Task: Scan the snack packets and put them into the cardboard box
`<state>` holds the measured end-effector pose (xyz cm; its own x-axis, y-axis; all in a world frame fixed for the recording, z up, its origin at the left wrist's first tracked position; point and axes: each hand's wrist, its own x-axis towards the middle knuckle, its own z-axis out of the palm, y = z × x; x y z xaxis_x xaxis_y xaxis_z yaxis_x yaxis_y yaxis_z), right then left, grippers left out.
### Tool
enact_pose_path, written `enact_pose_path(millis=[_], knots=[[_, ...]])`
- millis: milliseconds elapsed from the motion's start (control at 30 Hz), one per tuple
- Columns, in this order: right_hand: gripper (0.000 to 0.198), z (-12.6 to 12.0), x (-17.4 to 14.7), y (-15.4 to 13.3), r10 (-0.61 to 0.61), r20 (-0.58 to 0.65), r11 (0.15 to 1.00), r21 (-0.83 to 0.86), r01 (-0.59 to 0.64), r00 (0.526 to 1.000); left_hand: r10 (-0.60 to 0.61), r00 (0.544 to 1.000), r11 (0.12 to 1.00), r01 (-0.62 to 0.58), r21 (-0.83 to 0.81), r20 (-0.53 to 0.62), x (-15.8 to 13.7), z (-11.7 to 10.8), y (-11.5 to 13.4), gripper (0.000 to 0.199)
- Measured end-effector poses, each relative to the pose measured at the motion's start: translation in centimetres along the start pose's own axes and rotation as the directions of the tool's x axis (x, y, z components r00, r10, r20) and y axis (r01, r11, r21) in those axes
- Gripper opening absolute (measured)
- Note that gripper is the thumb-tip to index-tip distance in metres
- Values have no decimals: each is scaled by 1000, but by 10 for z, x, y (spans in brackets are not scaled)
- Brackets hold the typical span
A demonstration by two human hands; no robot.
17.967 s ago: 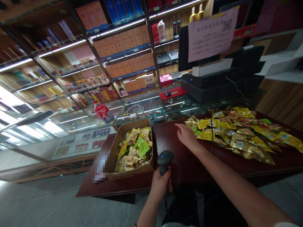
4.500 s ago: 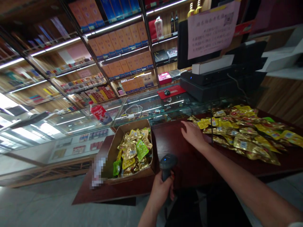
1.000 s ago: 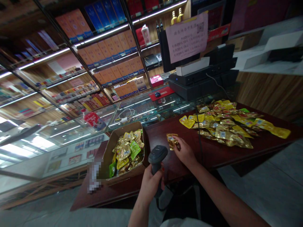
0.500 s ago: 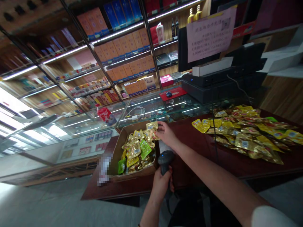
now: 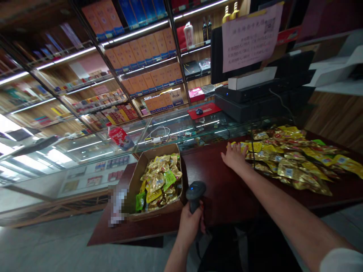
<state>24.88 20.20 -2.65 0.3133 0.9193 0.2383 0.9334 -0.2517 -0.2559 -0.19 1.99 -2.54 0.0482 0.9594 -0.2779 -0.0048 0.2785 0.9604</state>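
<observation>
In my left hand [image 5: 190, 223] is a black barcode scanner [image 5: 195, 190], its handle wrapped by my fingers and its head tilted up beside the box. My right hand [image 5: 235, 158] reaches to the left edge of a spread pile of gold and yellow snack packets [image 5: 289, 172]. Its fingers are spread over a yellow packet [image 5: 256, 146] there; whether they touch it I cannot tell. An open cardboard box [image 5: 183, 172] stands left of the scanner. Gold, yellow and green packets [image 5: 157, 181] fill much of it.
The dark red wooden table [image 5: 211, 181] carries the box and the pile. Behind it run a glass counter [image 5: 176, 128], a red mouse pad [image 5: 210, 110] and a monitor with a paper sign [image 5: 249, 41]. A thin cable [image 5: 252, 139] hangs before the pile. A red bottle-shaped pack [image 5: 120, 136] stands back left.
My right hand has let go of a gold packet over the box and moved right to the pile. My left hand keeps the scanner in nearly the same place. The view has shifted slightly.
</observation>
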Motion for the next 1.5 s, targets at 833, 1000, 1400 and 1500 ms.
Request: enact_pose_path(millis=[833, 1000, 1400, 1500], knots=[[53, -18, -135, -3, -592, -165, 730, 304, 612, 789, 27, 1000, 997, -26, 77, -12, -1, 3, 3, 37], [58, -12, -135, 0, -604, -101, 722, 349, 597, 790, 22, 1000, 996, -21, 89, -4, -1, 3, 4, 37], [55, -3, -130, 4, -463, -118, 803, 364, 472, 878, 17, 1000, 998, -18, 68, 16, -2, 3, 2, 37], [52, -2, -128, 6, -487, -100, 763, 433, 479, 867, 28, 1000, 998, -29, 63, 14, -3, 4, 5, 35]])
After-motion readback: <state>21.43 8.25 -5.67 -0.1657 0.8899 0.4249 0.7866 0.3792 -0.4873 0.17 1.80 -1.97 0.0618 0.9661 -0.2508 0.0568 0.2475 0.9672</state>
